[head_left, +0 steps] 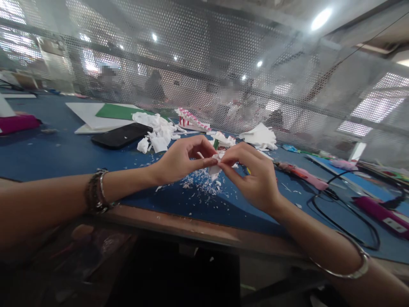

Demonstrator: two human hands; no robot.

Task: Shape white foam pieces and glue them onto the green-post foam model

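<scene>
Between my two hands is a small piece of white paper [214, 170], pinched at its upper edge. My left hand [182, 160] grips it with thumb and forefinger closed. From the other side my right hand [252, 172] pinches the same piece, its fingertips meeting the left ones. Below them, tiny white scraps [204, 185] are scattered over the blue tabletop [134, 187]. Just behind the fingers lie more white paper bits and a green strip [216, 144], partly hidden by my hands.
A black phone [119, 135] lies left, beside crumpled white paper [158, 128] and green and white sheets [118, 111]. A pink-and-white model [193, 120] stands behind. On the right are a pink glue gun [300, 174], a black cable [345, 238] and a magenta power strip [383, 215]. Perforated metal mesh [198, 55] rises behind.
</scene>
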